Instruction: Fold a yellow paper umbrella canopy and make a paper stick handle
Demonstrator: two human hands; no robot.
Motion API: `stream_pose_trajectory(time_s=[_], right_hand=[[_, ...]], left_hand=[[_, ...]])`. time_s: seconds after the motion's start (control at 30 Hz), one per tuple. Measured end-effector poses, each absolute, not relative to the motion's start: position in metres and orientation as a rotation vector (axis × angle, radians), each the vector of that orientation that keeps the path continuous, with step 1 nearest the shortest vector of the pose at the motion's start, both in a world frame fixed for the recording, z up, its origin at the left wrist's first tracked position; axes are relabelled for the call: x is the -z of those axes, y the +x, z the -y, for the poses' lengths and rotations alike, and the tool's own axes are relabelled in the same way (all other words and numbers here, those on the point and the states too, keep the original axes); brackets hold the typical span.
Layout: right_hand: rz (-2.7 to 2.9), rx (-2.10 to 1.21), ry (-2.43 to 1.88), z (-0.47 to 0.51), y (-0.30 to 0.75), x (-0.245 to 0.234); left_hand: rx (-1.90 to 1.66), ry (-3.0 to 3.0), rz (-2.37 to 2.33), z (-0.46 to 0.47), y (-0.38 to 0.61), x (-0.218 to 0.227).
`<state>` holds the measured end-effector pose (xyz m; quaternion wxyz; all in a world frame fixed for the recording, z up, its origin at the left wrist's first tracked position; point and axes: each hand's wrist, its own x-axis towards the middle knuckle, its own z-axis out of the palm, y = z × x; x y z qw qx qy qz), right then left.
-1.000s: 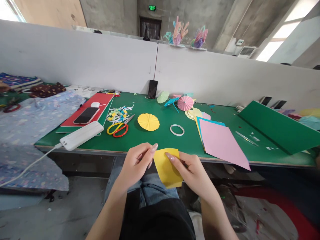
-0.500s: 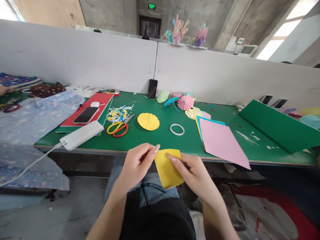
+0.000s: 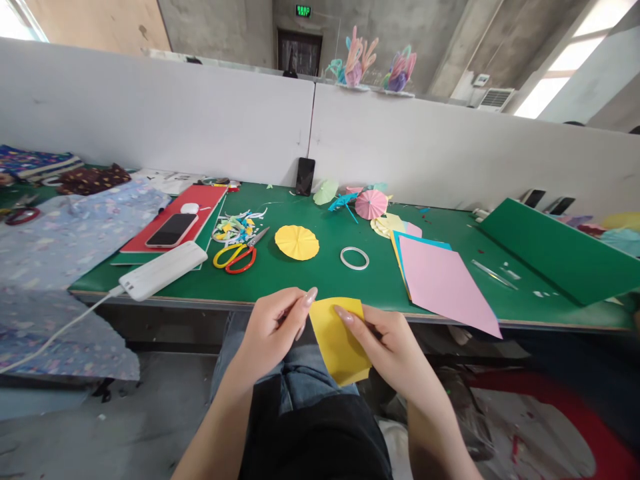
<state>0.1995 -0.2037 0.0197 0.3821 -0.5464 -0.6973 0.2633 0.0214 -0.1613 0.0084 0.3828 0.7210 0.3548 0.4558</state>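
Since a second ago the yellow paper (image 3: 340,343) has tipped a little, its lower corner hanging further down over the lap, while both hands have barely shifted. The left hand (image 3: 273,330) pinches the sheet's upper left edge, fingers (image 3: 309,298) closed on it, and the right hand (image 3: 387,347) grips the right edge with its forefinger laid flat across the face and the thumb hidden behind. The sheet hangs between the two sets of fingers, just short of the counter (image 3: 320,283) edge and not touching it. It looks light and thin, stiff enough to hold flat yet quick to crease or tear, so the edges and corners seem the place to hold it, with a gentle pinch. Just beyond the fingertips lie a white ring (image 3: 355,259) and a yellow pleated disc (image 3: 297,242); off to the left are scissors (image 3: 237,255), to the right a pink sheet (image 3: 443,283). Farthest out stands a pink paper umbrella (image 3: 371,204).
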Motion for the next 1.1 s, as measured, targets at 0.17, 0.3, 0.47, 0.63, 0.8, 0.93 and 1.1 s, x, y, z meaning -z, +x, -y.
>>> stream_pose_trajectory(time_s=[0.17, 0.3, 0.47, 0.63, 0.8, 0.93, 1.1], right_hand=[[1.801, -0.666, -1.381, 0.2035, 0.1993, -0.0204], [1.809, -0.655, -1.374, 0.2042, 0.1987, -0.0219], [1.808, -0.645, -1.379, 0.2056, 0.1997, -0.0218], [1.806, -0.644, -1.392, 0.2054, 0.2001, -0.0213], [1.802, -0.645, -1.406, 0.2066, 0.2013, -0.022], [1.804, -0.649, -1.407, 0.2077, 0.2019, -0.022], [1.807, -0.665, -1.402, 0.2096, 0.2027, -0.0224]], left_hand=[[-1.178, 1.864, -0.928, 0.1598, 0.0226, -0.0088], [-1.162, 1.885, -0.94, 0.1598, 0.0233, -0.0078], [-1.152, 1.912, -0.948, 0.1608, 0.0219, -0.0069], [-1.132, 1.934, -0.956, 0.1617, 0.0215, -0.0093], [-1.095, 1.936, -0.972, 0.1641, 0.0205, -0.0128], [-1.088, 1.942, -0.988, 0.1658, 0.0198, -0.0139], [-1.091, 1.936, -1.011, 0.1674, 0.0201, -0.0145]])
